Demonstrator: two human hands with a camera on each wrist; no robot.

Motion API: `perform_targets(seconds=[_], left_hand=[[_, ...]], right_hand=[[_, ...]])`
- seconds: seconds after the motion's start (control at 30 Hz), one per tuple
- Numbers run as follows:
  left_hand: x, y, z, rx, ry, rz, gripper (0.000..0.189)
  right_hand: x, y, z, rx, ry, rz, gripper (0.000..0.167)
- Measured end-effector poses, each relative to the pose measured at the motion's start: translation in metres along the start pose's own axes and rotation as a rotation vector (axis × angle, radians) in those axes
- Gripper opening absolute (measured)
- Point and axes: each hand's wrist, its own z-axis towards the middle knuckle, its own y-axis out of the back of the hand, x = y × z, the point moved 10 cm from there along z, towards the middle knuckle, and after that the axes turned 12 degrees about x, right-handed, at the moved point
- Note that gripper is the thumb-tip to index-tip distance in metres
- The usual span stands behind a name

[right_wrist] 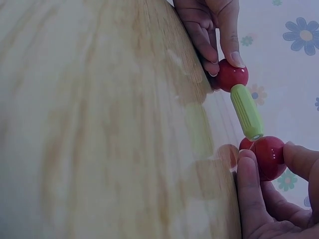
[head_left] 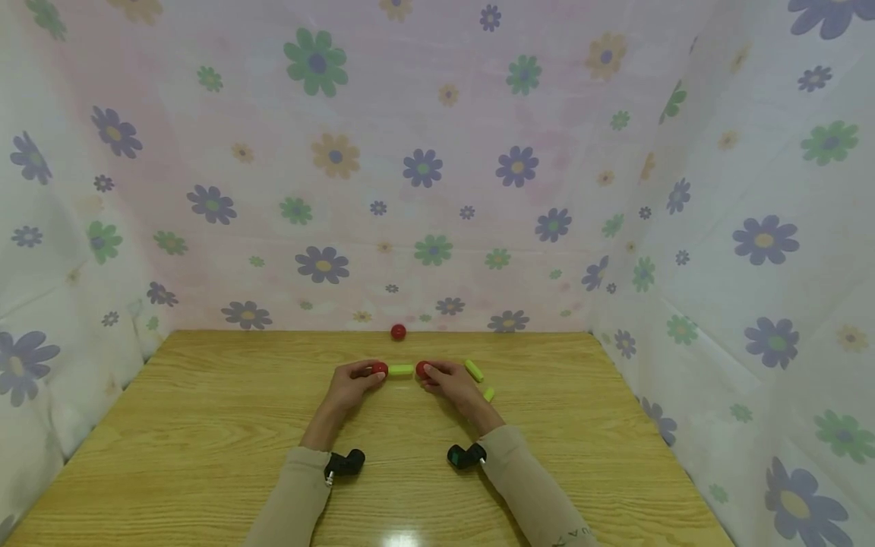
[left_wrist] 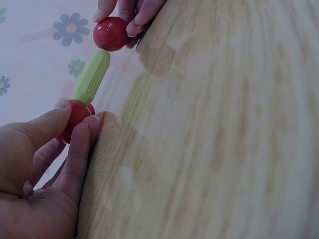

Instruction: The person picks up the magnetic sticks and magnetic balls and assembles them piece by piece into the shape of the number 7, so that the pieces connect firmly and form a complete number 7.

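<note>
My left hand (head_left: pixel 351 385) pinches a red ball (head_left: pixel 380 369) between thumb and fingers, low over the wooden table. From that ball a ridged yellow-green rod (head_left: pixel 401 370) sticks out to the right, its near end against the ball. A second red ball (head_left: pixel 423 370) is gripped by my right hand (head_left: pixel 453 384), just past the rod's free end. The head view shows a small gap between rod and second ball. In the right wrist view the free end of the rod (right_wrist: pixel 246 112) bears a small silvery spot. Fingers partly cover both balls.
Near the table's back edge lies a third red ball (head_left: pixel 399 332). Two loose yellow-green rods, one farther back (head_left: pixel 474 371) and another rod (head_left: pixel 488 395) partly behind my right wrist, rest on the wooden table (head_left: pixel 403 486). Flowered cloth (head_left: pixel 437 228) surrounds the back and sides.
</note>
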Motion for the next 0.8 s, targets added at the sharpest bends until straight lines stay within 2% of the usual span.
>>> perform_targets(seconds=[0.43,0.8], left_hand=[[-0.0010,0.0002,0.0002,0.003,-0.010,-0.012,0.036],[-0.0023,-0.0001,-0.0005,0.000,-0.016,-0.010,0.036]], right_hand=[[0.0003,0.0007,0.0003,-0.026,-0.012,-0.006,0.043],[-0.0005,0.0000,0.0004,-0.016,-0.019,-0.026,0.044]])
